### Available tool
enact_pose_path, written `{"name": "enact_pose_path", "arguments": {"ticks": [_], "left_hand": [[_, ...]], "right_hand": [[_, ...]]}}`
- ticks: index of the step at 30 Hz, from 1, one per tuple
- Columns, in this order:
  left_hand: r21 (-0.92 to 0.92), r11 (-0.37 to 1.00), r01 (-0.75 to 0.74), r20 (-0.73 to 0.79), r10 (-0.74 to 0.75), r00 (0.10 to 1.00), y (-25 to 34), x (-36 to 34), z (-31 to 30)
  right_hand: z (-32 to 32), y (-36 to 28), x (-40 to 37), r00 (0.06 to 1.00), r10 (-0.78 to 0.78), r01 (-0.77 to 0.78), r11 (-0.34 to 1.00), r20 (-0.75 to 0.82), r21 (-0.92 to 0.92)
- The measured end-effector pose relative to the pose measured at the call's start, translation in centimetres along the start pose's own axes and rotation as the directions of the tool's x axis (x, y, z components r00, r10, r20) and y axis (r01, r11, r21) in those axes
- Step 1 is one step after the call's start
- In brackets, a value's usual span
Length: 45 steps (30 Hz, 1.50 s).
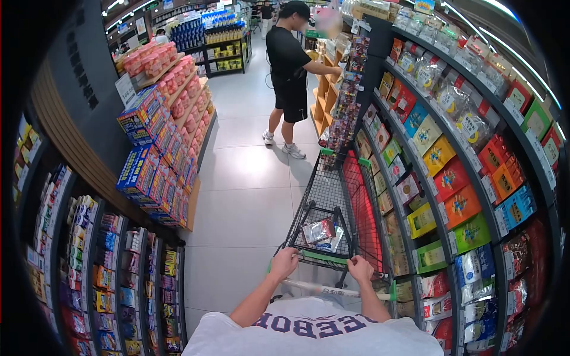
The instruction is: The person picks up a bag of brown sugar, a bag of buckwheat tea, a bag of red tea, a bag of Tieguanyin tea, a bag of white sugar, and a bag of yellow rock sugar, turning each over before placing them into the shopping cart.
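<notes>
A black wire shopping cart (307, 204) with green trim stands in front of me. My left hand (285, 263) is closed on the left end of the green-edged bar at the near side of its basket. At the other end of that bar, my right hand (360, 269) is closed on the cart too; its fingertips are partly hidden. Between and beyond my hands, a few shiny packets (321, 232), red and silver-blue, lie in the cart's small upper compartment. The pale push handle (320, 290) with green ends runs beneath my wrists.
Shelves of bagged snacks (458, 178) rise close along the right. Stacked blue boxes (145, 169) and pink tubs (185, 95) stand on the left, with candy racks (104, 279) nearer. A person in black (289, 65) stands ahead, reaching toward a wooden shelf (324, 95). Tiled floor (237, 207) runs between.
</notes>
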<state>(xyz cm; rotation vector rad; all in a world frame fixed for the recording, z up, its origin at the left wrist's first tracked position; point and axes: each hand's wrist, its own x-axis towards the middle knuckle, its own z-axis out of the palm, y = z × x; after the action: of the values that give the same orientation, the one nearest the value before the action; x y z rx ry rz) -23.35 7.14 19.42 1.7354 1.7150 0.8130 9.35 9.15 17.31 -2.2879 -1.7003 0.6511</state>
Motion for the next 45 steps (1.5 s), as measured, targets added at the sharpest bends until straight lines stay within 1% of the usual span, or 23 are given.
{"name": "enact_pose_path", "arguments": {"ticks": [6,8,11,12,13,14,15,18,21,22,24,25,26,27,28,30,31,34,37,40,43,45], "left_hand": [[-0.026,0.999,0.029,0.02,-0.028,0.999,-1.4,2.0,-1.2],[-0.037,0.999,0.031,0.02,-0.03,0.999,-1.9,2.8,-1.0],[-0.066,0.996,0.057,0.033,-0.055,0.998,-1.2,4.1,-2.0],[-0.059,0.996,0.064,0.038,-0.062,0.997,-1.3,4.8,-2.2],[-0.053,0.996,0.07,0.042,-0.068,0.997,-1.5,5.3,-2.1],[-0.049,0.996,0.08,0.051,-0.077,0.996,-1.6,5.9,-1.9],[-0.043,0.997,0.06,0.032,-0.058,0.998,-1.6,6.5,-1.9],[-0.016,0.999,0.043,0.079,-0.042,0.996,-1.8,8.3,-2.4],[0.014,0.998,0.056,0.069,-0.057,0.996,-1.9,10.1,-2.9],[0.023,0.999,0.049,0.047,-0.05,0.998,-1.9,10.9,-3.2],[0.033,0.999,0.038,0.007,-0.038,0.999,-1.9,12.0,-3.4],[0.035,0.999,-0.032,-0.042,0.034,0.999,-2.9,12.6,-3.1],[0.045,0.998,-0.043,-0.101,0.047,0.994,-3.6,12.9,-3.1],[0.055,0.997,-0.056,-0.158,0.064,0.985,-3.7,13.4,-3.3],[0.066,0.995,-0.069,-0.214,0.082,0.973,-3.8,14.0,-3.4],[0.165,0.985,-0.06,-0.286,0.106,0.952,-3.8,14.7,-4.1],[0.217,0.975,-0.049,-0.309,0.116,0.944,-3.8,14.6,-4.7],[0.389,0.921,0.012,-0.29,0.11,0.951,-4.4,15.2,-5.3],[0.371,0.926,0.075,-0.243,0.019,0.97,-4.6,17.3,-5.7],[0.389,0.916,0.103,-0.159,-0.044,0.986,-5.0,18.8,-6.9],[0.38,0.922,0.07,-0.136,-0.02,0.991,-6.5,19.9,-7.9],[0.362,0.931,0.054,-0.107,-0.016,0.994,-7.5,20.8,-8.8]], "right_hand": [[0.0,-2.0,1.6,0.995,0.038,-0.032,0.998,0.097,-0.061],[-0.4,-3.0,2.4,0.991,0.074,-0.064,0.994,0.114,-0.092],[0.1,-3.0,4.0,0.98,0.099,-0.081,0.991,0.171,-0.109],[0.7,-2.5,4.4,0.978,0.092,-0.073,0.992,0.188,-0.104],[0.2,-3.2,5.1,0.975,0.085,-0.066,0.993,0.204,-0.101],[-0.2,-3.9,5.3,0.965,0.115,-0.091,0.99,0.235,-0.112],[-0.3,-4.5,5.7,0.963,0.128,-0.101,0.987,0.236,-0.124],[-0.4,-5.6,6.9,0.956,0.156,-0.133,0.985,0.247,-0.105],[0.5,-6.1,8.7,0.954,0.142,-0.119,0.988,0.264,-0.101],[0.2,-6.7,9.3,0.954,0.141,-0.119,0.988,0.264,-0.097],[0.0,-7.6,10.5,0.924,0.135,-0.108,0.99,0.357,-0.096],[0.1,-7.8,11.3,0.908,0.122,-0.095,0.992,0.402,-0.088],[0.1,-7.8,12.3,0.89,0.109,-0.082,0.993,0.443,-0.08],[0.7,-7.4,13.4,0.868,0.053,-0.021,0.997,0.493,-0.07],[1.2,-7.2,14.4,0.87,0.034,0.004,0.997,0.492,-0.076],[2.2,-7.9,15.2,0.865,0.001,0.044,0.996,0.502,-0.078],[2.1,-8.4,15.3,0.862,0.012,0.028,0.997,0.506,-0.073],[1.3,-10.4,15.2,0.872,0.034,0.006,0.997,0.488,-0.081],[2.3,-10.9,16.0,0.87,0.026,0.015,0.997,0.493,-0.078],[2.5,-12.3,16.3,0.859,0.052,-0.025,0.998,0.509,-0.06],[4.1,-13.3,16.7,0.865,0.093,-0.06,0.995,0.493,-0.081],[4.1,-14.8,16.6,0.86,0.101,-0.064,0.994,0.501,-0.091]]}}
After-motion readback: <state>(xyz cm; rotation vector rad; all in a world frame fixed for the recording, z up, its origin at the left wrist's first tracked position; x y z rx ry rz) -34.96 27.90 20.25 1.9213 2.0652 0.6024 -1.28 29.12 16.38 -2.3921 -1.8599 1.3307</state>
